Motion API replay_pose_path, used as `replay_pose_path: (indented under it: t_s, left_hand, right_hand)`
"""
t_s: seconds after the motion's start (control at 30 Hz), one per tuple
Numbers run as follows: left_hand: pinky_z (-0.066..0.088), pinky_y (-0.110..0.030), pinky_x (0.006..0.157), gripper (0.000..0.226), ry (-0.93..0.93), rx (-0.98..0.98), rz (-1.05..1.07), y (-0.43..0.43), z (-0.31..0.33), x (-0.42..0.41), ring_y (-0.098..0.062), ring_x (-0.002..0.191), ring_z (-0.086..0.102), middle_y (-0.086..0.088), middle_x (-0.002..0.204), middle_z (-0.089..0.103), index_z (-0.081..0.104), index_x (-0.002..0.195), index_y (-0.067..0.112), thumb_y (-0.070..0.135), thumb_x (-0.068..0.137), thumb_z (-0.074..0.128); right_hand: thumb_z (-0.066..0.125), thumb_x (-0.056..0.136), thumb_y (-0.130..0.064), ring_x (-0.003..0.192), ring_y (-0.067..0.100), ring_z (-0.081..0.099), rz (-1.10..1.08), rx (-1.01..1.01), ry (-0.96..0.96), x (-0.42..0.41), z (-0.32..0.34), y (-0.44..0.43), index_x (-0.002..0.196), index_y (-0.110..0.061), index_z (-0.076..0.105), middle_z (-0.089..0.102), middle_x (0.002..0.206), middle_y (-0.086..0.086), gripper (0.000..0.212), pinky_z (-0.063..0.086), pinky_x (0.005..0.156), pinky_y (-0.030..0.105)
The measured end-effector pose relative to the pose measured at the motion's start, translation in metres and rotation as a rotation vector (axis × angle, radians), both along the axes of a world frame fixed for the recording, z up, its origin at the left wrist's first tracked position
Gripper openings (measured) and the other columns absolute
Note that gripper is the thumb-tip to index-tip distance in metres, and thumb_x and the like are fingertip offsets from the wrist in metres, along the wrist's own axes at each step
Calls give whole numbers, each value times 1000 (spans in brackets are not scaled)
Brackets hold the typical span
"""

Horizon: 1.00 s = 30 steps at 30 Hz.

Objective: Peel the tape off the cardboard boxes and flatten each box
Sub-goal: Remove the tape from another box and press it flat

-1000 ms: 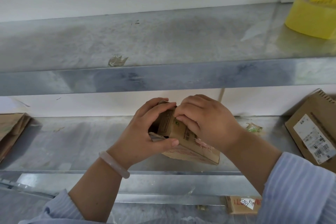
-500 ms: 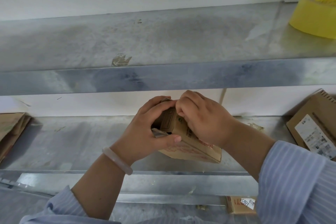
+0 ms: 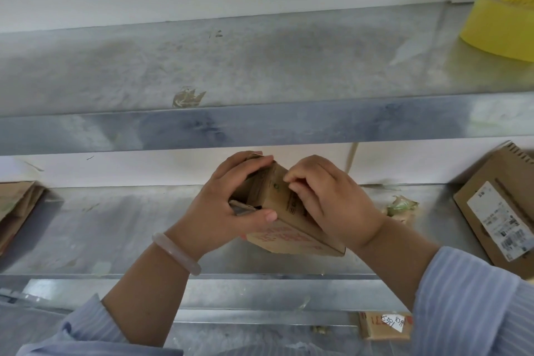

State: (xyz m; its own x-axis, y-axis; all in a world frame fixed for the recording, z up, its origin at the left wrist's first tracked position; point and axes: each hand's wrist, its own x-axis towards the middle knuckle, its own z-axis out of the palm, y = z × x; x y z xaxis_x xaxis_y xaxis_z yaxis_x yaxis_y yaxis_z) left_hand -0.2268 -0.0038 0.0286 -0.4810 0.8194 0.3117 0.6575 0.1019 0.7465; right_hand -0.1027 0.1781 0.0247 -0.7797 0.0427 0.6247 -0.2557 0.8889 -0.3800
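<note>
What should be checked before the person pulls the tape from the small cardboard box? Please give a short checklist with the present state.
1. Left hand grips the small cardboard box at its open end: ok.
2. Right hand pinches at the box's top face: ok.
3. Tape edge lifted under the pinching fingers: cannot tell.
4. Flaps at the left end opened: ok.
5. Box steadied on the metal shelf: cannot tell.
</note>
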Motion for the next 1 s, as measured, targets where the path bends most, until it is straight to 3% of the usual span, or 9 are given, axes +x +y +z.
replay_pose_path:
  t_s: [0.1, 0.27, 0.5, 0.77, 1.0]
  left_hand:
    - [45, -42, 105, 69, -13, 8, -11, 2, 0, 3, -14, 134, 40, 11, 142, 40, 47, 134, 41, 50, 71, 73]
    - [43, -43, 107, 71, -18, -1, -15, 3, 1, 2, -11, 135, 39, 13, 143, 39, 46, 134, 44, 52, 69, 74]
    - [46, -44, 104, 72, -11, -11, -16, 5, 1, 1, -12, 134, 40, 12, 143, 40, 45, 135, 42, 54, 69, 73]
    - [43, -40, 107, 69, -5, 9, 16, 5, -1, 0, -13, 134, 40, 13, 140, 44, 47, 132, 46, 53, 69, 74]
    - [44, -40, 106, 68, -4, 5, 17, 7, -1, 2, -12, 133, 41, 13, 140, 44, 49, 132, 44, 52, 68, 73]
  right_hand:
    - [52, 97, -21, 88, 19, 62, 4, 57, -30, -3, 12, 2, 109, -8, 69, 64, 99, 6, 24, 52, 76, 28]
    - [57, 93, -20, 79, 20, 64, 28, 135, -45, -7, 22, 2, 101, -10, 74, 66, 96, 6, 21, 55, 68, 30]
    - [52, 95, -16, 66, 20, 55, 60, 311, -19, -14, 23, 4, 90, -6, 66, 61, 92, 10, 17, 50, 52, 33]
    - [44, 97, -5, 67, 19, 43, 34, 218, 81, -17, 7, -2, 83, -1, 59, 53, 86, 13, 21, 44, 55, 33]
    - [49, 94, 2, 69, 22, 45, 48, 155, 66, -13, -1, 2, 83, 0, 58, 52, 89, 13, 14, 45, 61, 36]
